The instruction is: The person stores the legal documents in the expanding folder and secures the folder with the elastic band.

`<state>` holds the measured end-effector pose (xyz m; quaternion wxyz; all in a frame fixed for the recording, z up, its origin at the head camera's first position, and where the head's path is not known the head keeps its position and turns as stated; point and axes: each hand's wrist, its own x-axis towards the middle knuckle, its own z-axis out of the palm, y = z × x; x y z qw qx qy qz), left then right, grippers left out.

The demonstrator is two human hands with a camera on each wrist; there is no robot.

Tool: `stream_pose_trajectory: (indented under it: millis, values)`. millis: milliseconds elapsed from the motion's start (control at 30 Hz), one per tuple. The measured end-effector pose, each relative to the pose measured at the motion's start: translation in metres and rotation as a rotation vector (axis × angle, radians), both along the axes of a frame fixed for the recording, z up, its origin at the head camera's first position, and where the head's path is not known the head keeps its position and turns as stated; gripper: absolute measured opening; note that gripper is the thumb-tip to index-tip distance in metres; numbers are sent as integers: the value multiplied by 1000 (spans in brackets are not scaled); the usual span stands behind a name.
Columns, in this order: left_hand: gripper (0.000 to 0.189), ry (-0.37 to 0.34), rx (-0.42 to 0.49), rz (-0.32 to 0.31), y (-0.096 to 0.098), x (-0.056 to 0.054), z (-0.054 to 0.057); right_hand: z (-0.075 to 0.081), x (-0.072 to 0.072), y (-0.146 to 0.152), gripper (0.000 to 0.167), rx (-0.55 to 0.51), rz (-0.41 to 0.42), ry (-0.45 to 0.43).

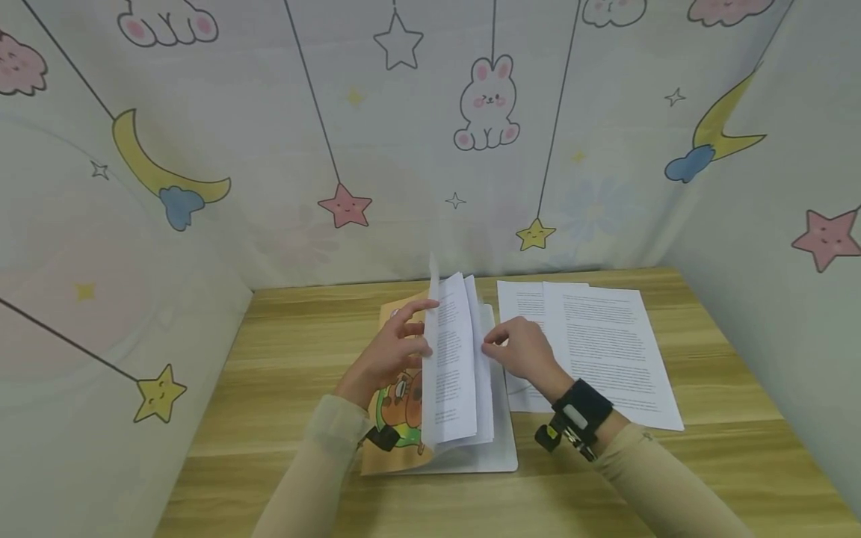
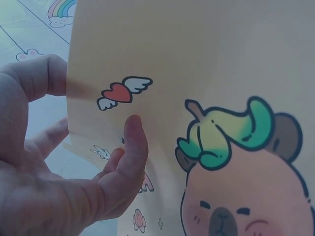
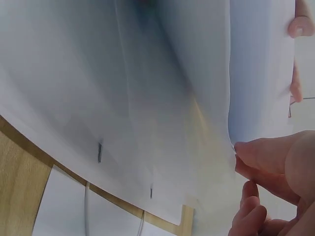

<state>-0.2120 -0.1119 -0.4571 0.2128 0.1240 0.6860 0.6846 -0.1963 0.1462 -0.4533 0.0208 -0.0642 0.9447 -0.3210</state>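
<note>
A folder (image 1: pixel 397 441) with an orange cartoon cover lies partly opened on the table, several printed sheets (image 1: pixel 454 366) standing up inside it. My left hand (image 1: pixel 397 347) grips the raised cover and leaves by their free edge. In the left wrist view, fingers of the left hand (image 2: pixel 74 162) reach past the edge of the cover (image 2: pixel 162 49), and one fingertip lies before its outer face. At the right side of the leaves, my right hand (image 1: pixel 521 347) pinches the edge of a leaf (image 3: pixel 206 73) between thumb and forefinger. Whether that leaf is a sheet or a clear sleeve, I cannot tell.
Two overlapping printed papers (image 1: pixel 599 351) lie to the right of the folder, partly behind the right wrist. The wood-grain table (image 1: pixel 282 359) meets a pale curtain (image 1: pixel 417 164) with cartoon prints at the back and sides.
</note>
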Motion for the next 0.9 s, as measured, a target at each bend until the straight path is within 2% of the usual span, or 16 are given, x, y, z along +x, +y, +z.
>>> stream_pose_trajectory:
  millis: [900]
  values:
    - [79, -5, 13, -4, -1, -1, -2, -16, -11, -8, 13, -63, -4, -45]
